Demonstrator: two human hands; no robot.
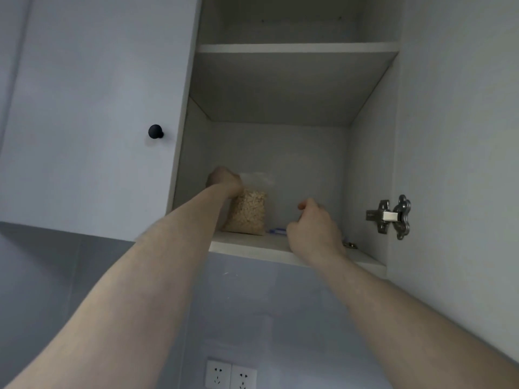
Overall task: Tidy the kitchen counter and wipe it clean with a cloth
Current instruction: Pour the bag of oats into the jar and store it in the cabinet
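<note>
No readable text in view.
No letters, numbers, brands or signs can be made out on any surface; the clear bag (248, 211) in the cupboard shows no legible label.
</note>
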